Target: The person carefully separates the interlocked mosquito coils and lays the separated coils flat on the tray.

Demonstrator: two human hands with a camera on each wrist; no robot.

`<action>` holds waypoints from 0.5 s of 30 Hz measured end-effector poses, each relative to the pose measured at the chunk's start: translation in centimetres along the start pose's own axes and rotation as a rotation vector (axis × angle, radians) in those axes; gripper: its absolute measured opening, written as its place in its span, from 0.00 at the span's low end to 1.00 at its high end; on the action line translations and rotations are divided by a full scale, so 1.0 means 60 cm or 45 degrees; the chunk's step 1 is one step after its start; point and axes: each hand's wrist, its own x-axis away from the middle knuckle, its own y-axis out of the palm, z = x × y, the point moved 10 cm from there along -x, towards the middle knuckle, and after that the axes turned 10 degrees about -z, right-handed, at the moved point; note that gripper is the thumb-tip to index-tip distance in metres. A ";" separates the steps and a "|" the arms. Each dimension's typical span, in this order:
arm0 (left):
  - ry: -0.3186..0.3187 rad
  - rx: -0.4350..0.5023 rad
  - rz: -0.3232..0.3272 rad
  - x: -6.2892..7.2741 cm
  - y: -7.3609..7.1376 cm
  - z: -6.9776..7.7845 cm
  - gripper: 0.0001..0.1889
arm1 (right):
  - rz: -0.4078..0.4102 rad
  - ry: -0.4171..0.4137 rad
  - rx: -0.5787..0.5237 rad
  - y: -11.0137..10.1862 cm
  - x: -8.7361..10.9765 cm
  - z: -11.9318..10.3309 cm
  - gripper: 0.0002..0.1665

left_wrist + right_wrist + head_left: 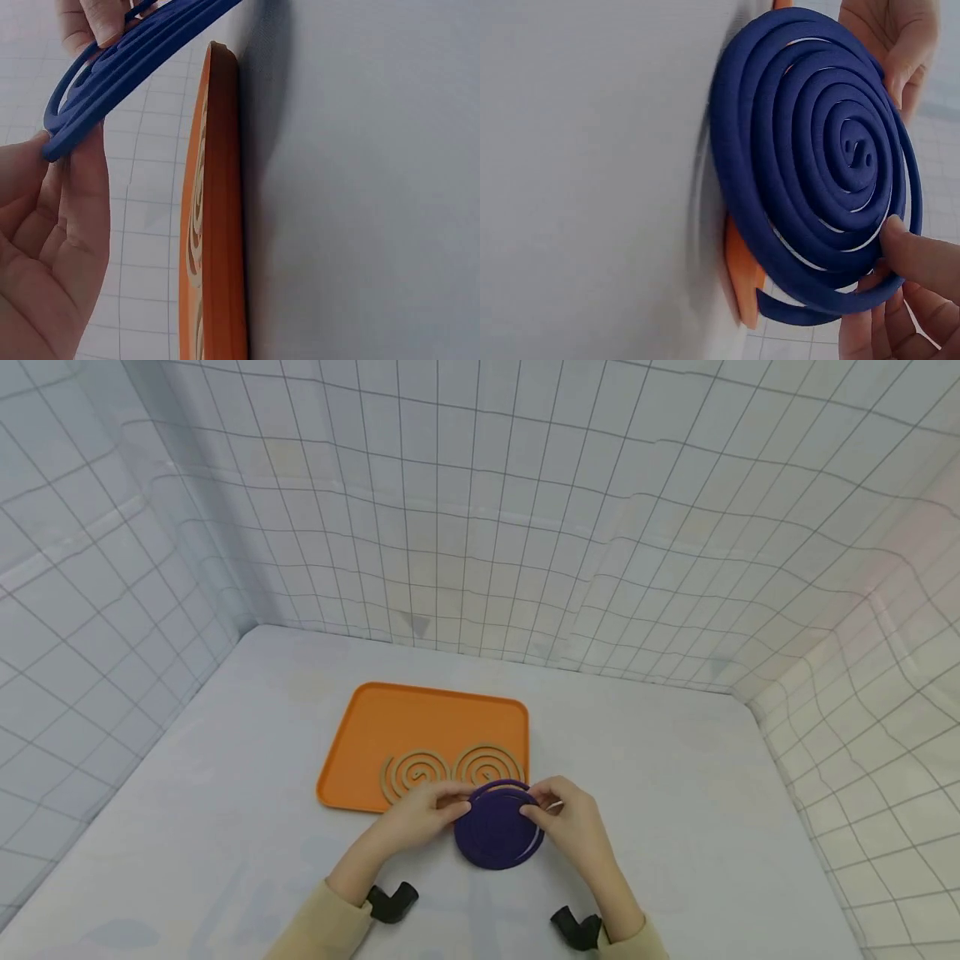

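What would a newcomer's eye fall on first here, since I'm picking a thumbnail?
Probably the dark blue coil, held up above the white table between the left fingers and right fingers. Next, the bright orange tray behind it, with two tan coils side by side on its near half.

Held coil [495,835]: between left hand [423,817] and right hand [573,822]. Tray [420,714]: on table [675,760], beyond left hand, reaching right about as far as the right fingertips. In its near half, left spiral [418,775] lies just past left hand; right spiral [485,775] beside it, past held coil. Left elbow piece [393,906] inward of left wrist; right elbow piece [577,931] inward of right wrist. Back wall [465,527] stands beyond both hands.
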 end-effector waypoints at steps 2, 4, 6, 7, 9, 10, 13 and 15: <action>0.010 -0.003 0.002 -0.003 0.000 0.006 0.17 | 0.006 -0.060 0.031 0.000 -0.002 -0.014 0.12; 0.002 0.026 0.008 -0.005 -0.001 0.009 0.17 | 0.006 -0.097 0.037 0.001 -0.002 -0.023 0.12; 0.005 0.060 0.019 -0.007 -0.002 0.009 0.16 | 0.000 -0.091 0.021 0.003 -0.003 -0.024 0.11; 0.008 0.094 0.020 -0.008 -0.002 0.008 0.16 | -0.004 -0.080 0.010 0.004 -0.002 -0.022 0.11; 0.007 0.190 0.010 -0.008 -0.001 0.004 0.16 | -0.008 -0.044 -0.019 0.006 -0.001 -0.016 0.11; 0.010 0.244 0.000 -0.009 -0.001 0.002 0.16 | -0.010 -0.027 -0.031 0.007 -0.001 -0.013 0.11; 0.011 0.380 -0.037 -0.010 0.001 -0.004 0.16 | -0.005 -0.007 -0.047 0.007 0.001 -0.009 0.11; 0.000 0.439 -0.049 -0.011 0.002 -0.008 0.17 | -0.006 -0.001 -0.056 0.008 0.001 -0.008 0.11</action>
